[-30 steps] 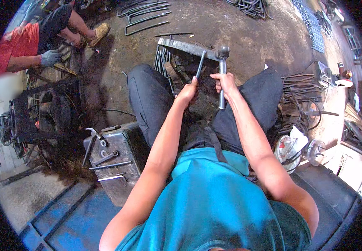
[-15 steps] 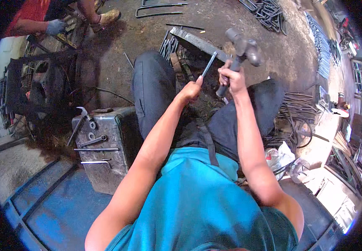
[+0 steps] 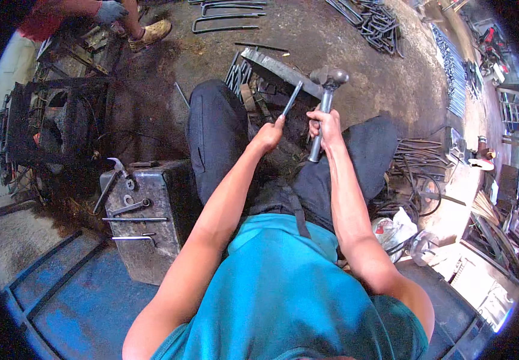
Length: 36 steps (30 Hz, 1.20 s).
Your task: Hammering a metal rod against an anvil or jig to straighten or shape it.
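My left hand (image 3: 267, 136) is closed around the lower end of a thin metal rod (image 3: 292, 99). The rod slants up and right, its far end resting against or just over a long flat steel bar (image 3: 279, 69) between my knees. In my right hand (image 3: 327, 128) is a ball-peen hammer (image 3: 329, 77), gripped around its metal handle. The hammer's head is beside the right end of the bar, right of the rod's tip; whether it touches the bar I cannot tell. Bent metal rods (image 3: 235, 75) stand by the bar's left end.
At my left stands a metal box (image 3: 145, 252) with a claw hammer (image 3: 115, 167), a wrench (image 3: 132, 207) and rods on its side. Bent rods (image 3: 226, 27) and a tangled pile (image 3: 375, 27) lie ahead. A co-worker's gloved hand (image 3: 111, 12) shows far left. Rods (image 3: 418, 153) lie at right.
My right hand and the hammer have moved left, closer to the rod and bar. My left hand still holds the rod. The co-worker's gloved hand has shifted up and right.
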Available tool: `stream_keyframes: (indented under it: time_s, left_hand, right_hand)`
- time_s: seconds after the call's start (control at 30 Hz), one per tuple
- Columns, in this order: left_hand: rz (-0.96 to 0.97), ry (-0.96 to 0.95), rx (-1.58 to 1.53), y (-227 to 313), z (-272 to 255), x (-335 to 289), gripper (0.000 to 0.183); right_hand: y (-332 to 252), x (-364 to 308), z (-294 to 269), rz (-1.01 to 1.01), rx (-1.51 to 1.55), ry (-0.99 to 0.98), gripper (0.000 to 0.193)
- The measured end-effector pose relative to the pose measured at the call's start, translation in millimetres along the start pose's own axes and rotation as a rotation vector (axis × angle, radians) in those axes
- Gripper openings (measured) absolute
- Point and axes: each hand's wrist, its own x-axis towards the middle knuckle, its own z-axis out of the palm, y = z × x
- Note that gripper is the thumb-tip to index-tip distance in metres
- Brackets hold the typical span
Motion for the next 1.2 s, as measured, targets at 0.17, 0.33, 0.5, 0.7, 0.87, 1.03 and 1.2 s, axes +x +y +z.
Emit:
stream_keyframes:
  time_s: [0.17, 0.33, 0.5, 0.7, 0.87, 1.03, 1.2]
  left_hand:
    - [-0.020, 0.024, 0.064, 0.6, 7.1, 1.1, 0.084]
    - [0.005, -0.045, 0.125, 5.0, 4.8, 4.3, 0.082]
    - [0.060, 0.015, 0.137, 0.2, 8.5, 8.9, 0.082]
    - [0.016, -0.102, 0.000, -7.9, 6.8, 22.6, 0.084]
    - [0.116, 0.076, 0.065, -11.8, 13.4, 15.1, 0.085]
    - [-0.008, -0.048, -0.018, -2.1, 8.1, 13.3, 0.081]
    - [0.011, -0.065, 0.017, 3.8, 2.0, 15.4, 0.081]
  right_hand:
    - [-40.1, -11.6, 5.9, -0.312, 0.017, -0.190, 0.016]
    - [-28.2, 7.4, 2.9, -0.333, -0.016, -0.176, 0.017]
    - [25.6, 22.3, -11.3, 0.110, -0.302, 0.128, 0.019]
    - [23.0, 12.4, -15.2, 0.074, -0.032, 0.103, 0.018]
    - [-27.6, -10.1, 6.5, -0.217, -0.062, 0.074, 0.015]
    - [-78.8, -22.4, 17.8, -0.371, 0.062, -0.104, 0.018]
    - [-42.3, 2.0, 19.9, -0.279, -0.036, -0.080, 0.016]
